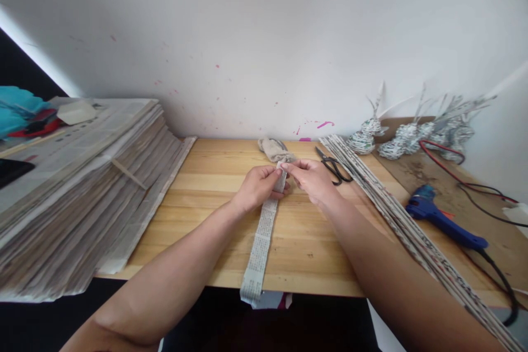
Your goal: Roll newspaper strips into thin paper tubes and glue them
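A long strip of newspaper (264, 231) runs from both hands toward me and hangs over the table's front edge. My left hand (260, 184) pinches the strip near its far end, thumb on top. Close beside it, my right hand (307, 176) grips the tip of the same strip between thumb and fingers. Just beyond the fingertips lies a crumpled beige cloth (274, 149). Dark-handled scissors (332, 168) rest on the wood to the right of my right hand.
A tall stack of newspapers (103, 192) fills the left side. On the right lie rolled paper sticks (383, 206) and a blue glue gun (445, 223) with its cord. Several woven paper figures (406, 137) stand at the back right, near the wall (247, 38).
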Demonstrator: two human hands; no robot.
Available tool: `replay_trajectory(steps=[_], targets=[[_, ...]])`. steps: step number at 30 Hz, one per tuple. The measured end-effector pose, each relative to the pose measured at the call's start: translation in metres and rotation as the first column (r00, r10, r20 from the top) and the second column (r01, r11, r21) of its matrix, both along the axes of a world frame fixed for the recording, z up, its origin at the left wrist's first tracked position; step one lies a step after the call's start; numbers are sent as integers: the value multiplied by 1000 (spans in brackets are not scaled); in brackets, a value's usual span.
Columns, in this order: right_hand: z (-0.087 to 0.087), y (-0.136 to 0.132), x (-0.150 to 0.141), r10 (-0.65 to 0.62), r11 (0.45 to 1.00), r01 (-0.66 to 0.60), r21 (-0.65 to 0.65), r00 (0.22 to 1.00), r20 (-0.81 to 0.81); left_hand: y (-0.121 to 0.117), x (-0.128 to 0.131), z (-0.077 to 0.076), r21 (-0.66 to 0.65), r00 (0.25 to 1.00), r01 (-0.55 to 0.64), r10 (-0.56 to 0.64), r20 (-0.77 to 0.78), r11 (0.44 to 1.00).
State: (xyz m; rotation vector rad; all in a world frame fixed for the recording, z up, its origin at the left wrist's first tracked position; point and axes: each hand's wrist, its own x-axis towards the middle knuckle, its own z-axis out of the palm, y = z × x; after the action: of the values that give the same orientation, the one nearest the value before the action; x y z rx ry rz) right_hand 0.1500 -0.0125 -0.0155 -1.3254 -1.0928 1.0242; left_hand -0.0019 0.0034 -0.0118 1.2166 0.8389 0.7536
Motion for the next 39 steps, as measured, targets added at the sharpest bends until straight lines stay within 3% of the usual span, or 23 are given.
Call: replay_trajectory(steps=[9, 14, 17, 21, 28, 39], targets=[[0, -2, -4, -28, 998, 28, 52, 1000, 1, -1, 0, 2, 23, 999, 36, -36, -2, 999], [-2, -2, -7, 1, 998, 3, 64, 998, -62, -3, -1, 1, 105, 997, 76, -75, -14, 991], [-2, -4, -11, 14, 997, -8, 72, 995, -97, -5, -1, 1, 144, 997, 50, -42, -59, 988], [0, -6, -11, 72, 997, -65, 52, 988, -139, -6, 0, 4, 89, 1000, 5, -3, -28, 996], [14, -9, 4, 216, 975, -220, 15, 965, 147, -2, -3, 5, 17, 999, -18, 17, 32, 1000], [-3, -2, -4, 64, 993, -70, 91, 995, 72, 1, -2, -1, -6, 999, 24, -24, 27, 1000]])
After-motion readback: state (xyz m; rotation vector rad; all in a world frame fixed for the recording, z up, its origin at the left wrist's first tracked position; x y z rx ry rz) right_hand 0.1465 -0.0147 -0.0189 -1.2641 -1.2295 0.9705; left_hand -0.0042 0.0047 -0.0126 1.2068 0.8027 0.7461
